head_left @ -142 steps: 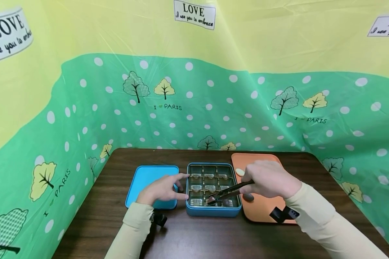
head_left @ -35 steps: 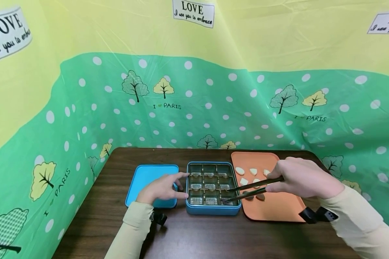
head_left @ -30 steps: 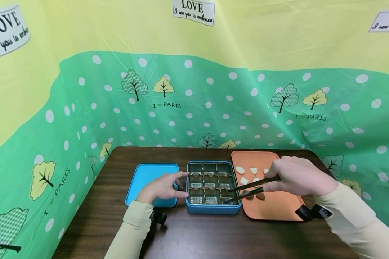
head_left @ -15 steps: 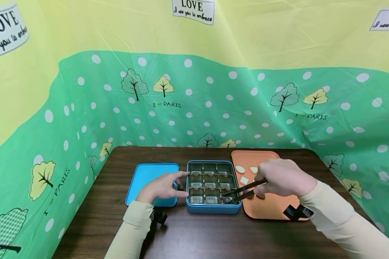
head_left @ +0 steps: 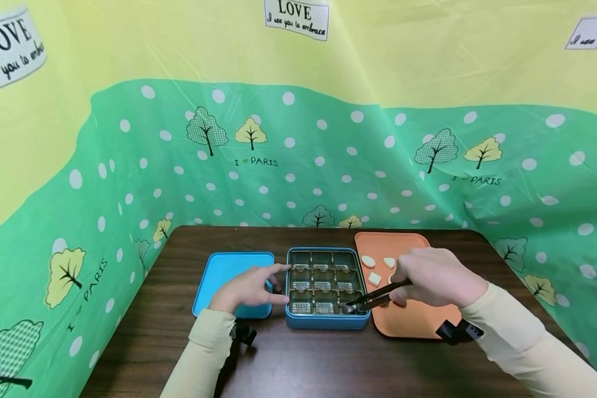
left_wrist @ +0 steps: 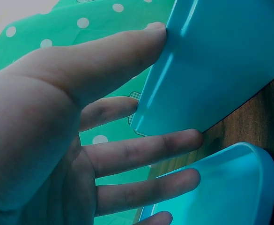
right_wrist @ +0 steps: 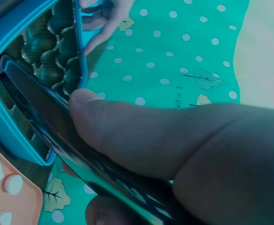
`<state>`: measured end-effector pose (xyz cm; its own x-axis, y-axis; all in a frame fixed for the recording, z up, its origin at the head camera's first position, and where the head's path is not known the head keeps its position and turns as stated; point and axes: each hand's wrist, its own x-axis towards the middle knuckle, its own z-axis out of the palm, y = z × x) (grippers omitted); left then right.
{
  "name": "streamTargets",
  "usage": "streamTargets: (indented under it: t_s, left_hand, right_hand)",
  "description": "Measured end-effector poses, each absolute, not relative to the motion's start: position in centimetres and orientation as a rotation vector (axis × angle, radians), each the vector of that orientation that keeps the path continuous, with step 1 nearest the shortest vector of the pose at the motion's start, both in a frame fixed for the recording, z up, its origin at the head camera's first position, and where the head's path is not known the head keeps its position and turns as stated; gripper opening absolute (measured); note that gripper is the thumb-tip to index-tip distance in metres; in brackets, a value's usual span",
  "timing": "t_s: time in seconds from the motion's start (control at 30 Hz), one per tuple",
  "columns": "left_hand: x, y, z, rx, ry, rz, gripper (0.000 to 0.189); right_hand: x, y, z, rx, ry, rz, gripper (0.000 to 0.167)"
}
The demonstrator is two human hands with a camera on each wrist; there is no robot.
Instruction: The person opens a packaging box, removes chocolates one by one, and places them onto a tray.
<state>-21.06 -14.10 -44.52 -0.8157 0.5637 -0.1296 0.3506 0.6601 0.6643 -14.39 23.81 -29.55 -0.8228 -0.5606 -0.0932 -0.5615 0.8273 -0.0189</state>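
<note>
My right hand (head_left: 433,276) holds a pair of black tongs (head_left: 382,293), thumb along one arm. The tong tips reach down into the front right compartment of a blue box (head_left: 326,321) with a clear divided insert. A small dark piece (head_left: 347,308) lies at the tips; whether they pinch it is unclear. In the right wrist view the tongs (right_wrist: 80,145) slant into the box. My left hand (head_left: 251,287) has fingers spread, its thumb and index fingertips touching the box's left side. The left wrist view shows the thumb against the box wall (left_wrist: 221,51).
An orange tray (head_left: 423,326) right of the box holds several small white pieces (head_left: 368,261) and dark brown ones (head_left: 400,302), partly hidden by my right hand. A blue lid (head_left: 229,271) lies left of the box. A patterned cloth (head_left: 323,166) hangs behind the table.
The tongs have gone from the front middle compartment to the front right one. From widely spread a second ago, their arms have closed together as my right hand moved left. My left hand stays put.
</note>
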Motion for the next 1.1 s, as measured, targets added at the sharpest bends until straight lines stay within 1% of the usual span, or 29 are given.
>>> streamTargets:
  t_s: [0.17, 0.33, 0.63, 0.87, 1.1]
  left_hand:
    - [-21.1, -14.1, -44.6, 0.732, 2.552, 0.930, 0.081]
    - [-21.1, -14.2, -44.5, 0.721, 2.554, 0.927, 0.080]
    - [-20.8, -14.1, -44.3, 0.733, 2.531, 0.940, 0.081]
    - [-20.6, -14.1, -44.5, 0.725, 2.543, 0.944, 0.080]
    - [-20.7, -14.2, -44.3, 0.734, 2.537, 0.954, 0.080]
  right_hand:
    - [-14.4, 24.0, -28.7, -0.866, 2.909, 0.045, 0.041]
    - [-14.5, 24.4, -27.7, -0.885, 2.931, 0.038, 0.041]
    - [-14.4, 25.2, -27.0, -0.927, 2.973, 0.028, 0.042]
    - [-14.3, 25.6, -26.4, -0.868, 2.982, 0.021, 0.031]
    - [-14.2, 26.9, -25.8, -0.781, 2.977, -0.031, 0.026]
